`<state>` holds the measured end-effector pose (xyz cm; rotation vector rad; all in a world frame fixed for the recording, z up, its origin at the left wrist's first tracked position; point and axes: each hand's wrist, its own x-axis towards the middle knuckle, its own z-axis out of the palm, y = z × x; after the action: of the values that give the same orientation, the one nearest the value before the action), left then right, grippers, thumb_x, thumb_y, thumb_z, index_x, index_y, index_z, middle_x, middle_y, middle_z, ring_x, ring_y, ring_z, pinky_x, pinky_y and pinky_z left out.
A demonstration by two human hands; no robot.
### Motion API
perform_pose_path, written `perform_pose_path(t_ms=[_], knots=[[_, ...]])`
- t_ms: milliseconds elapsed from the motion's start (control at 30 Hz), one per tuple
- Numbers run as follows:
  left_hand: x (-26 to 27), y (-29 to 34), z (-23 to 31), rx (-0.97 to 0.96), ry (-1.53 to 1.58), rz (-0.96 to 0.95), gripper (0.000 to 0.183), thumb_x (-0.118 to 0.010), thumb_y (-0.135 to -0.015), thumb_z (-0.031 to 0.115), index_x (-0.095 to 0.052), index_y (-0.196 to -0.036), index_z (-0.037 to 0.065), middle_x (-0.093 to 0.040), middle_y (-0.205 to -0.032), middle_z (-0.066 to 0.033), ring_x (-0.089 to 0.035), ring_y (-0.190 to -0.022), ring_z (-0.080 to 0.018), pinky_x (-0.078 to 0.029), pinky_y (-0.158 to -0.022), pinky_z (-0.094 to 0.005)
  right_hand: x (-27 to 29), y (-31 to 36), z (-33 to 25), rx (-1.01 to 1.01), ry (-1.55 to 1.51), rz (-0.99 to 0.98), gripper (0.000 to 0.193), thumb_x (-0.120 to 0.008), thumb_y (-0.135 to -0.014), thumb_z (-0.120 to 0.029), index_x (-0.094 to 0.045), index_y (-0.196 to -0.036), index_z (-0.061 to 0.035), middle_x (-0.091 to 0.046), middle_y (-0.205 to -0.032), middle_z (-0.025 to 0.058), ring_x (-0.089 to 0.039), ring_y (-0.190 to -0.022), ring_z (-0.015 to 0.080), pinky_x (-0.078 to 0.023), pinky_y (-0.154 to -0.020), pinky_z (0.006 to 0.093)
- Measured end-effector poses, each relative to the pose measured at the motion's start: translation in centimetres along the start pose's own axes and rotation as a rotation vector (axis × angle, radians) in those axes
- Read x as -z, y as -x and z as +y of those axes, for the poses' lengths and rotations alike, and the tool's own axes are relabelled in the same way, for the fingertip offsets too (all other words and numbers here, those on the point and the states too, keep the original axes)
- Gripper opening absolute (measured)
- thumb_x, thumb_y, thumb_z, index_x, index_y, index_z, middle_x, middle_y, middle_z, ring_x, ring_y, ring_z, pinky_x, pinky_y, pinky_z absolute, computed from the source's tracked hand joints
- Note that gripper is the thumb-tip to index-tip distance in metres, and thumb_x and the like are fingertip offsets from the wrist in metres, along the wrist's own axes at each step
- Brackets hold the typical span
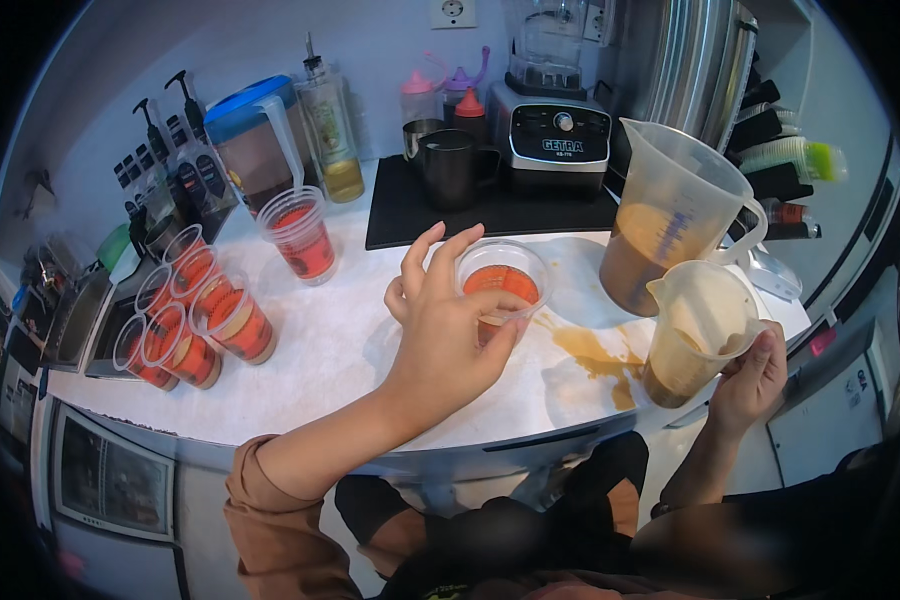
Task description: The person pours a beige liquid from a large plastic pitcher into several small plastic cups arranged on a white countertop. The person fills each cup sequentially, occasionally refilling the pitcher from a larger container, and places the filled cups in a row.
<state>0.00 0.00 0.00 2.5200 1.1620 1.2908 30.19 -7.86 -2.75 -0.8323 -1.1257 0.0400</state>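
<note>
Your left hand [448, 325] pinches a red-printed clear cup [492, 278] between thumb and forefinger, other fingers fanned | cup upright on the white counter [315, 375], before you | your right hand [755, 375] grips the small jug [688, 345] by its handle | brown spill [592, 358] between cup and jug | large jug [655, 225] behind

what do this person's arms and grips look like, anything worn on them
The left grip and right grip are bare, without gloves or visible rings. A loose brown sleeve ends around the left elbow. The right forearm is bare too; its sleeve is too dark to make out.
</note>
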Motion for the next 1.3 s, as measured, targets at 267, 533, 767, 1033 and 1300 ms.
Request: perform_pose_path(t_ms=[267, 533, 767, 1033, 1300], knots=[[0.3, -0.3, -0.1, -0.025, 0.023, 0.021, 0.009, -0.077, -0.073, 0.016, -0.075, -0.081, 0.014, -0.042, -0.14, -0.0187, -0.018, -0.138, -0.0408, -0.016, -0.099, -0.0568, 0.2, 0.3, -0.2, -0.006, 0.016, -0.004, 0.032, -0.045, -0.104, -0.027, -0.054, -0.088, -0.001, -0.039, -0.062, -0.0073, -0.029, -0.052, -0.0012, -0.018, -0.046, 0.0183], [1.7, -1.9, -1.2, 0.007, 0.173, 0.273, 0.023, -0.084, -0.07, 0.026, -0.072, -0.083, 0.012, -0.049, -0.13, -0.0145, -0.04, -0.127, -0.0327, -0.032, -0.103, -0.046, 0.1, 0.5, 0.2, -0.016, 0.016, -0.018, 0.031, -0.043, -0.104, -0.026, -0.053, -0.088, -0.0015, -0.038, -0.062, -0.0071, -0.028, -0.052, -0.0011, -0.019, -0.047, 0.0184], [3.8, -4.6, -6.7, 0.137, 0.174, 0.609, 0.022, -0.079, -0.08, 0.028, -0.074, -0.083, 0.007, -0.06, -0.12, -0.0116, -0.052, -0.116, -0.0245, -0.039, -0.097, -0.0397, -1.3, -0.7, -0.5, 0.024, 0.047, -0.055, 0.032, -0.042, -0.105, -0.026, -0.054, -0.089, -0.0017, -0.04, -0.063, -0.007, -0.029, -0.051, -0.0014, -0.019, -0.046, 0.0175], [1.4, -4.1, -11.9, 0.239, 0.558, 0.36, 0.026, -0.059, -0.097, 0.025, -0.067, -0.111, 0.005, -0.066, -0.111, -0.0077, -0.058, -0.106, -0.0149, -0.042, -0.092, -0.0264, -3.8, -4.4, -2.5, 0.039, 0.021, -0.252, 0.032, -0.046, -0.104, -0.03, -0.056, -0.09, -0.0034, -0.045, -0.064, -0.0078, -0.031, -0.05, -0.0029, -0.02, -0.044, 0.0157], [-0.3, -1.9, -8.7, 0.018, 0.818, -0.377, 0.104, -0.08, -0.077, 0.032, -0.01, -0.153, 0.018, -0.043, -0.143, -0.0189, -0.038, -0.137, -0.0274, -0.034, -0.11, -0.0432, -6.3, -6.2, -4.3, -0.026, 0.098, -0.338, 0.031, -0.048, -0.103, -0.031, -0.055, -0.087, -0.0051, -0.041, -0.063, -0.0088, -0.031, -0.051, -0.002, -0.02, -0.044, 0.0172]])
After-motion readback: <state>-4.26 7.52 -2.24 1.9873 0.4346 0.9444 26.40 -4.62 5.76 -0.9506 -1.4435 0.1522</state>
